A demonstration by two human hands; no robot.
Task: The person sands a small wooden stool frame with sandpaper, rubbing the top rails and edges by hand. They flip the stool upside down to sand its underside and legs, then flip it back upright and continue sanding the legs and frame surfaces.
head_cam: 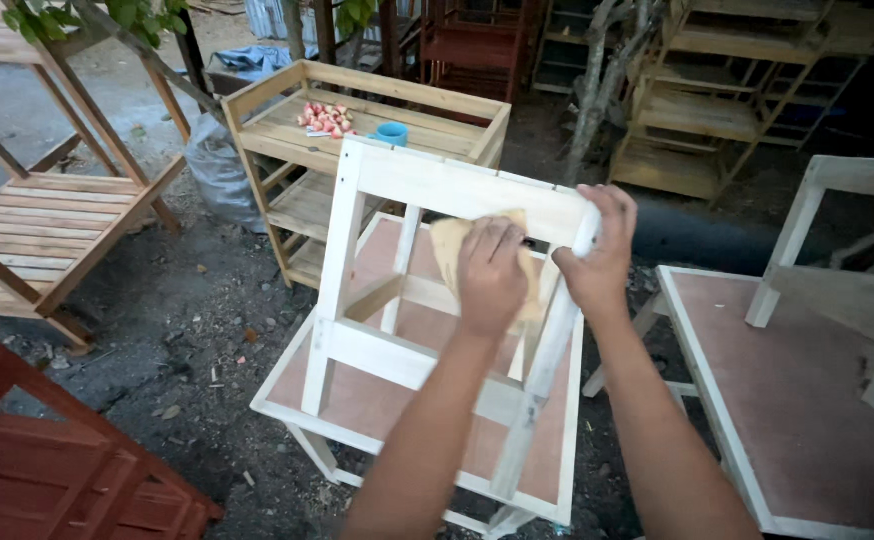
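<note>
Pressing sandpaper (477,250) on white frame (457,190), left hand (492,275); right hand (597,255) clenched around frame corner

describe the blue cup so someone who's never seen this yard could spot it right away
Start at the white-painted frame that both hands work on, then look just behind it to the bare wooden rack. The blue cup sits on the rack's top shelf, right of a pile of small pink pieces. It is the only blue item on that shelf.
</note>
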